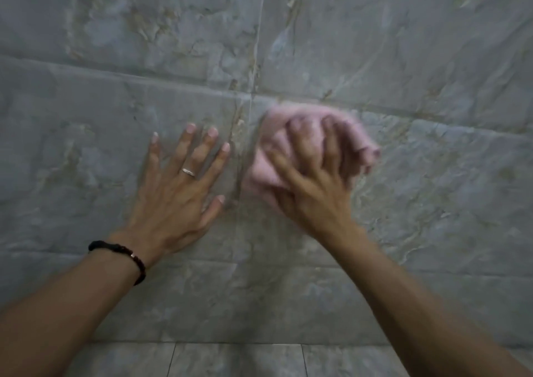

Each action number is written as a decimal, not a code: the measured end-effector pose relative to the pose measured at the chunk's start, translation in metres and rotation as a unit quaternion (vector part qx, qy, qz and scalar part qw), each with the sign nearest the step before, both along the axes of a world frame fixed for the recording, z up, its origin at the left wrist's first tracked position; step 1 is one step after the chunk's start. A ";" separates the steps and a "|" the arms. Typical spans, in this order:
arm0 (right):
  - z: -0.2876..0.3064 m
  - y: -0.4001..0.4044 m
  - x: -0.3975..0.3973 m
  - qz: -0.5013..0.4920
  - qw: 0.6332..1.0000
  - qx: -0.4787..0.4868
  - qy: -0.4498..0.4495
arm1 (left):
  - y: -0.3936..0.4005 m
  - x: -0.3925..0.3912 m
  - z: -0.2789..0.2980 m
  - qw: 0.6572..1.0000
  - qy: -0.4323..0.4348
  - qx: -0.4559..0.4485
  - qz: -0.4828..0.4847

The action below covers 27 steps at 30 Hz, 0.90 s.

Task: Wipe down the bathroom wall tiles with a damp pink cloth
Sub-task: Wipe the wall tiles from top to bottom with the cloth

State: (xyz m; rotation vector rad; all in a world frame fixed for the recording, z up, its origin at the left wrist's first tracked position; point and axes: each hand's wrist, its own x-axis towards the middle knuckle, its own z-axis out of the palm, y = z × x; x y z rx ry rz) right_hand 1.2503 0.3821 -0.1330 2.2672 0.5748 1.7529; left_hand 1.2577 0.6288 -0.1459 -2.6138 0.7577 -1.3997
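Note:
Grey marbled wall tiles [403, 45] fill the view, crossed by pale grout lines. A bunched pink cloth [268, 157] lies against the wall just right of the vertical grout line, below a horizontal joint. My right hand [317, 175] presses on the cloth with fingers spread and curled over it; hand and cloth are motion-blurred. My left hand [181, 186] lies flat on the tile to the left of the cloth, fingers straight and spread, a ring on one finger and a dark bracelet at the wrist. Part of the cloth is hidden under my right hand.
At the bottom of the view the wall meets a strip of grey floor tiles [236, 359]. Both forearms reach up from the lower corners. Bare tile stretches above and to either side of the hands.

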 end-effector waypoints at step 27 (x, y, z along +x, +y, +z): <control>0.038 -0.001 -0.004 -0.035 0.978 0.205 -0.027 | -0.042 -0.020 0.005 0.996 0.023 -0.076 -0.046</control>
